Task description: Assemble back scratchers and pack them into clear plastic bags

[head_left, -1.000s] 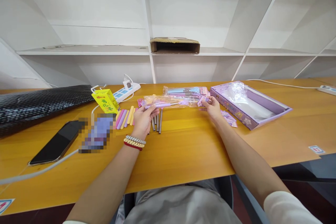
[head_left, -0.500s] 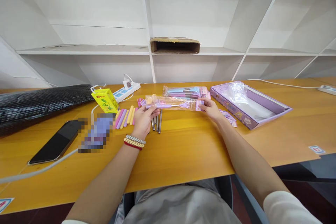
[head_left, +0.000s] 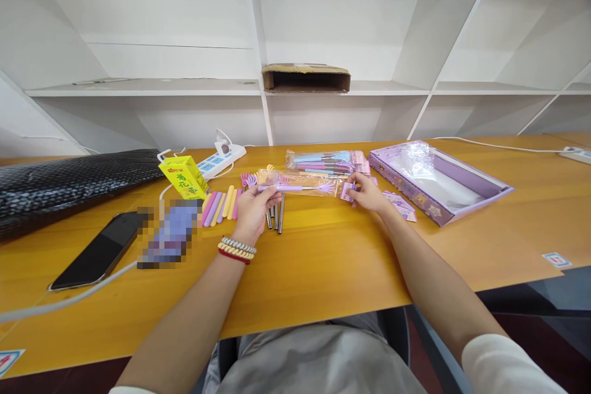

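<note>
Over on the far left, a black wrapped bundle [head_left: 78, 188] lies on the table [head_left: 323, 258], with a black phone [head_left: 96, 252] nearer the person. Next come a yellow box [head_left: 183, 177], a white power strip [head_left: 219, 163] and a row of pink, purple and yellow sticks [head_left: 221, 206]. The left hand [head_left: 252, 209] is pinching the handle end of a purple scratcher [head_left: 290, 188] in a clear bag [head_left: 335, 188], held above the table. Shiny metal tubes [head_left: 281, 215] lie just beside that hand. Behind the bag is a pile of packed scratchers [head_left: 323, 159]. The right hand [head_left: 367, 192] is pinching the small purple card [head_left: 346, 191] at the bag's other end. Past it lie some loose cards [head_left: 404, 206] and an open purple box [head_left: 410, 188].
</note>
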Tool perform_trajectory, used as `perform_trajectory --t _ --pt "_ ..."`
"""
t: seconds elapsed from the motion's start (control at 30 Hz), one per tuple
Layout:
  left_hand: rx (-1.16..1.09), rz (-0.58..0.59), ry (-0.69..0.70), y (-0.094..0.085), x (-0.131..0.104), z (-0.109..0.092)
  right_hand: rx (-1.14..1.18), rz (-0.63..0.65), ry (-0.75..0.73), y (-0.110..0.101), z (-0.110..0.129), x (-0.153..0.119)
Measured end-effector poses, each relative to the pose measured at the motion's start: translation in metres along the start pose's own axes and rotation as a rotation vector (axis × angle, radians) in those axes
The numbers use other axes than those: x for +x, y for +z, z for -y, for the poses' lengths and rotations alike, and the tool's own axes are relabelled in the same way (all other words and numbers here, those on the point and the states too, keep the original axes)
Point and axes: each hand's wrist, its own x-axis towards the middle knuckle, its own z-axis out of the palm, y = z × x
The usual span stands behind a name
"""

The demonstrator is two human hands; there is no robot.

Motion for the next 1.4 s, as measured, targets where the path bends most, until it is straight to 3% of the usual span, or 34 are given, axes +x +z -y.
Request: perform_trajectory --t 0.27,0.77,1.4 --pt "-0.015 0.007 0.006 0.000 0.001 0.000 -0.088 0.002 -0.027 -0.003 -0.001 0.002" --pt "-0.045 -0.017 0.015 -0.004 0.005 0.000 -0.125 -0.319 -0.026 -0.006 -0.017 0.011" --pt "-0.030 -0.030 0.003 -0.005 0.006 0.001 0.173 -0.274 0.011 -0.009 -0.009 0.010"
